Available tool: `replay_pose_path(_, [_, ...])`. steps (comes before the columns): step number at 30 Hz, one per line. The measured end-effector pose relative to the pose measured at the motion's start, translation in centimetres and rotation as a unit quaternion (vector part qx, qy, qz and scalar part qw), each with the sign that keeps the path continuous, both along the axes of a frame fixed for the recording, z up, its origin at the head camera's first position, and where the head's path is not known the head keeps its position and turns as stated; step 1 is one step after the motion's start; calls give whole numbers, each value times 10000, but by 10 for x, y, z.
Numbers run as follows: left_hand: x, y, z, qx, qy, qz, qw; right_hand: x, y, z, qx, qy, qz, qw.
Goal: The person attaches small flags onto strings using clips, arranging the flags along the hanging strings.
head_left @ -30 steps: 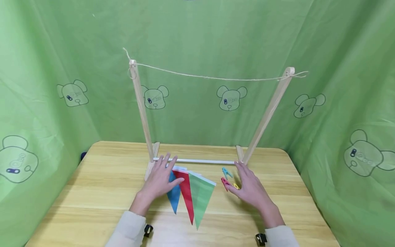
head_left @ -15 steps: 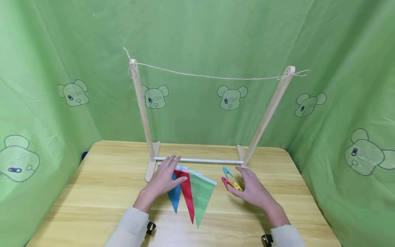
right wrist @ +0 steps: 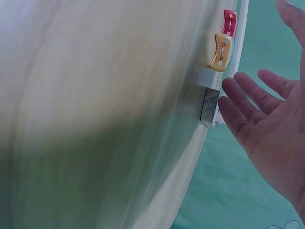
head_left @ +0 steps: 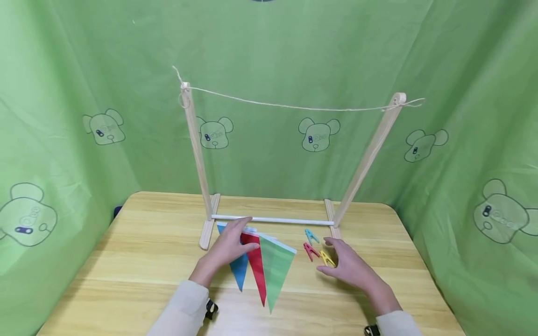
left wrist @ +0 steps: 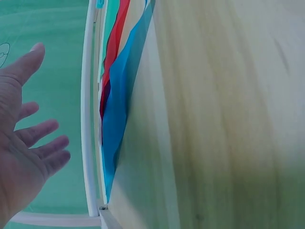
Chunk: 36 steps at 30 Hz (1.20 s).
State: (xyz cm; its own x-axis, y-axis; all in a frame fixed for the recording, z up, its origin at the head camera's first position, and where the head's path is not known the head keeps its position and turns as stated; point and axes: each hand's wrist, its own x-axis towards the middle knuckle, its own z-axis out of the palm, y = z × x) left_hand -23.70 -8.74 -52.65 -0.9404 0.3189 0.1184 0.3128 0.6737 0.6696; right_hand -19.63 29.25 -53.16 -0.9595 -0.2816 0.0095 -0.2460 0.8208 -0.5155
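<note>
While triangular flags [head_left: 276, 266] overlap on grained wood [head_left: 138, 252], left fingers [left wrist: 40, 131] and right fingers [right wrist: 245, 101] splay.

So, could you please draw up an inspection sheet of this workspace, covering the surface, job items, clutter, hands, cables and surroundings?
Surface: wood-grain table.
Flags: blue flag, red flag and green flag lie overlapping; none hangs from the string.
Clips: blue clip, red clip and yellow clip lie right of the green flag.
Stand: wooden posts with a white rod between them low down; string tied across near their tops, slightly sagging.
Clutter: nothing seen.
Hands: left hand over the flags, right hand beside the yellow clip; neither holds anything.
Cables: nothing seen.
Surroundings: green cloth with bear-face outlines, behind and at both sides; dark object past the left table edge, unidentifiable.
</note>
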Motion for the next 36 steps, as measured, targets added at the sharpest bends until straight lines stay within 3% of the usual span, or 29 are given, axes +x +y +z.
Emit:
replay_pose_path(10, [-6, 11, -11, 268, -249, 114, 9993, 4, 5, 1, -4, -147, -13, 9999])
replay_pose_path(26, [-17, 23, -17, 723, -556, -44, 9958, 3, 6, -5, 111, -155, -180, 9997])
replay_pose_path(36, [-24, 30, -23, 720, -637, -39, 9954, 2, 3, -7, 313, -292, -279, 9987])
